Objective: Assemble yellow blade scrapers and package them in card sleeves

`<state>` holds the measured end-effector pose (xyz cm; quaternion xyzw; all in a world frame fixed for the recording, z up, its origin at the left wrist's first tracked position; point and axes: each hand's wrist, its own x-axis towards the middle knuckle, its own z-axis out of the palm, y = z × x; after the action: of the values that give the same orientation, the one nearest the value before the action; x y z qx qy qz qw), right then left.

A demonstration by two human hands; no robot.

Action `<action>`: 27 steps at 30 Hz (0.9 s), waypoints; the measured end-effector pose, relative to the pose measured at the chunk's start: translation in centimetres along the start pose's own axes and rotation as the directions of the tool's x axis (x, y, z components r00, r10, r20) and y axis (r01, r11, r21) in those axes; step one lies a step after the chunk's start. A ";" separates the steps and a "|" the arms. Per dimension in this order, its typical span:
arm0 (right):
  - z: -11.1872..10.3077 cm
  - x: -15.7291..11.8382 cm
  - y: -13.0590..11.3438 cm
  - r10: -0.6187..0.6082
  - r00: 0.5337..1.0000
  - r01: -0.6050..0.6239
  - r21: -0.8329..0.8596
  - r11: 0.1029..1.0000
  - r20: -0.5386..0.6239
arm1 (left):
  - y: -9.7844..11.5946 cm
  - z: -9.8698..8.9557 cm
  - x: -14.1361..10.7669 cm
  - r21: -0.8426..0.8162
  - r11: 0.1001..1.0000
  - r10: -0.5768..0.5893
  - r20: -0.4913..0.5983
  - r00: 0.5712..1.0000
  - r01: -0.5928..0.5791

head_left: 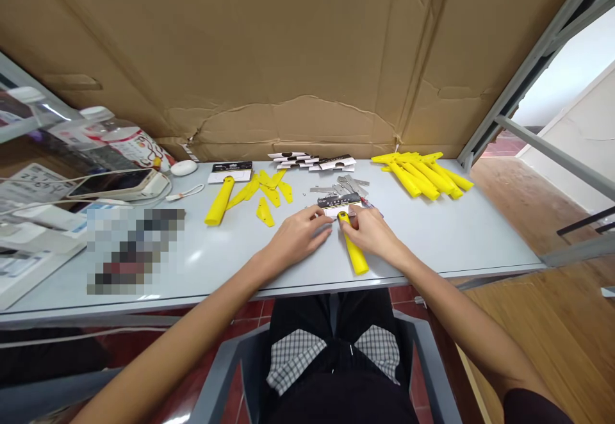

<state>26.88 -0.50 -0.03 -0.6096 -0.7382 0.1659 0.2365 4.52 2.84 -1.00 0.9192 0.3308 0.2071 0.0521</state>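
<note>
We can't make out any word or no. for certain. Far L of view, a white label (36,184) on what looks like a brown carton (20,150) bears big dark characters, poss. digits, too skewed to read. Nearby, a plastic bottle (137,144) w/ a white wrapper shows looping red lettering, illegible to us. On the tabletop (432,238), the L card (230,172) & centre card (332,204) have black hdrs w/ tiny pale print, unreadable.

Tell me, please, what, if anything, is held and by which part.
The right hand holds a yellow handle near its far end; it's unclear for the left hand.
</note>
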 end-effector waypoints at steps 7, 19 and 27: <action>0.0 -0.2 0.5 -0.008 1.000 0.008 0.049 0.999 -0.001 | -0.6 0.6 1.3 0.244 0.965 -0.107 0.021 0.994 0.099; -0.2 -0.7 0.6 -0.064 0.998 0.064 0.017 0.998 0.000 | 0.4 0.2 2.0 0.291 0.916 -0.285 -0.011 0.958 0.276; -0.6 -2.9 1.9 -0.119 0.990 0.105 -0.171 0.980 -0.072 | 2.7 -0.4 -2.4 -0.024 0.935 -0.351 -0.186 0.918 0.353</action>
<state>29.17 -3.03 -0.94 -0.5910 -0.7723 0.0650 0.2236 4.27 -0.77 -0.88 0.8215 0.4950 0.2782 0.0526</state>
